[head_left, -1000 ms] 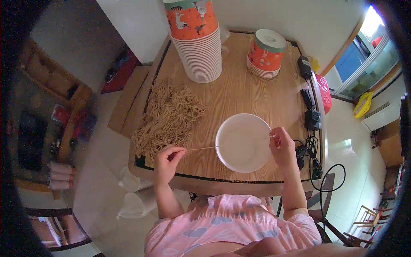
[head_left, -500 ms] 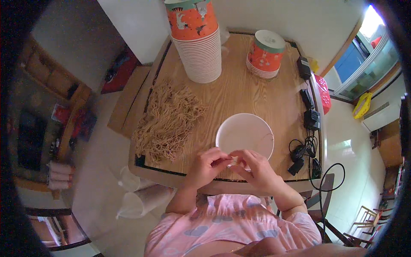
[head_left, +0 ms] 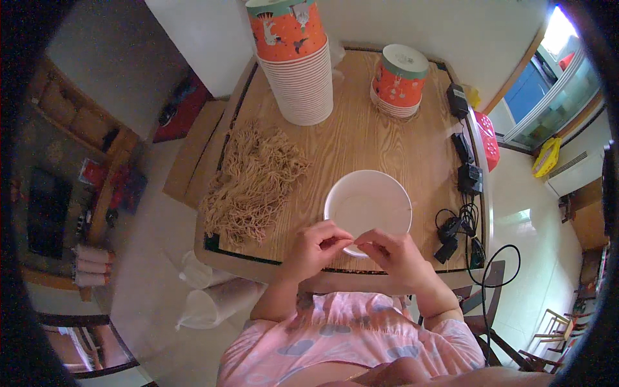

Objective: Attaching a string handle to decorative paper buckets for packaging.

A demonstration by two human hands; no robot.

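A white paper bucket [head_left: 369, 193] stands open side up near the table's front edge. Over its near rim, my left hand [head_left: 317, 248] and my right hand [head_left: 392, 253] come together, thumb and fingertips pinched on each. Whatever lies between the fingertips is too small to make out. Left of the bucket spreads a loose heap of tan cords [head_left: 255, 184]. Behind the heap rises a tall stack of paper buckets [head_left: 298, 84], the top one orange with a green band. A shorter upturned stack of the same buckets [head_left: 398, 80] sits at the back right.
Black power adapters [head_left: 470, 179] and coiled cables [head_left: 461, 229] run along the right edge of the wooden table [head_left: 351, 138]. A cardboard box [head_left: 193, 158] is left of the table. Clear plastic-wrapped rolls [head_left: 216, 303] lie on the floor, and a red plastic stool [head_left: 487, 142] stands at the right.
My right hand has shifted slightly right, and its fingers have closed in more. My left hand has barely moved. The buckets and the cord heap stay in place.
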